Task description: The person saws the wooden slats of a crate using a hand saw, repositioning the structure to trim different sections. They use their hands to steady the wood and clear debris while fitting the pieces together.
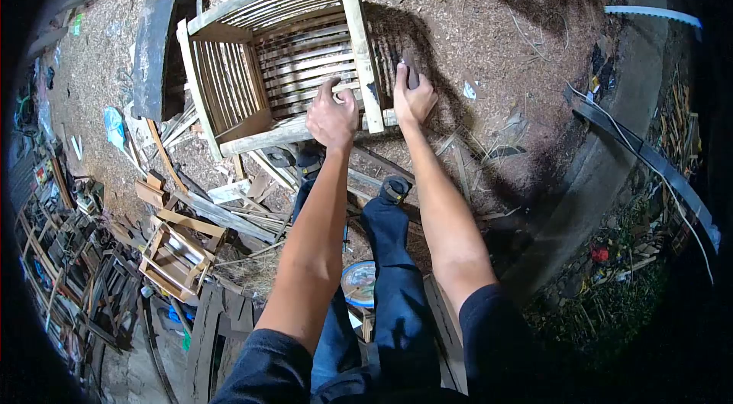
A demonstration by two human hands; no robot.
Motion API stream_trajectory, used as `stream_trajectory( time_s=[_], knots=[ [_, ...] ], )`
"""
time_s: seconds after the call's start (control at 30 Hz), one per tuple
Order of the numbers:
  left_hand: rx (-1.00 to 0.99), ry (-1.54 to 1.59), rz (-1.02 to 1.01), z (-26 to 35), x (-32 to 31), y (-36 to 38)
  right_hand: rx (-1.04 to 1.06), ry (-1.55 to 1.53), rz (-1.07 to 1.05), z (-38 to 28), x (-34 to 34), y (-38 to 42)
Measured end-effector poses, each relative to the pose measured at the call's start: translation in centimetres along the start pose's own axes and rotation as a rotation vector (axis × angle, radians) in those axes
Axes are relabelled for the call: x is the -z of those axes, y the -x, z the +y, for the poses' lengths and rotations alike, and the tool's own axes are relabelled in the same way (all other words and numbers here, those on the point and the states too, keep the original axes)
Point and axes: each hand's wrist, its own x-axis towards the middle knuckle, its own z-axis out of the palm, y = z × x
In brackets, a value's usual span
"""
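A slatted wooden crate (305, 41) lies in front of me, its slats showing inside and a long pale board (356, 37) along its right side. My left hand (331, 118) is over the crate's near rail (263, 137), left of that board, its fingers curled in a pinch; whatever they may hold is too small to make out. Just right of the board, my right hand (414, 101) is closed around a dark, slim object (413, 74) that sticks out past the fingers, with the thumb stretched along it. Most of this object is hidden by the hand.
A dark, thick block (156, 53) stands left of the crate. Scrap wood strips (229, 209) and a small wooden frame (177, 255) lie at lower left. Between my legs sits a round basin (359, 283). Wood shavings (489, 45) cover the ground; a metal strip (641, 148) lies at right.
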Motion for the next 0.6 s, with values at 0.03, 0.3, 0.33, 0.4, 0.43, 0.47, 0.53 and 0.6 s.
stream_trajectory(
  time_s=[0.03,0.3,0.33,0.4,0.43,0.47,0.53,0.6],
  knots=[
    [0.000,-0.005,-0.003,0.1,0.1,0.0,-0.005,0.000,-0.003,0.2,-0.2,-0.1],
    [-0.003,0.033,-0.015,0.5,-1.0,-0.4,0.003,0.022,0.109,0.2,-0.5,-1.0],
    [0.004,-0.004,-0.018,0.6,-1.2,0.0,-0.002,0.004,0.081,0.1,0.0,-1.0],
    [0.029,-0.058,-0.059,1.7,-1.1,0.3,-0.048,-0.087,0.033,0.0,0.7,-1.3],
    [-0.002,-0.079,-0.052,1.9,-1.4,0.6,-0.029,-0.003,0.072,0.8,0.6,-1.7],
    [-0.012,-0.043,-0.059,2.3,-1.4,0.7,-0.057,-0.033,0.068,1.2,0.7,-2.0],
    [-0.024,-0.016,-0.068,2.7,-1.3,0.7,-0.094,-0.065,0.061,0.8,0.9,-2.1],
    [0.004,-0.036,-0.085,2.7,-1.6,0.7,-0.124,-0.104,0.084,0.9,0.9,-2.1]
  ],
)
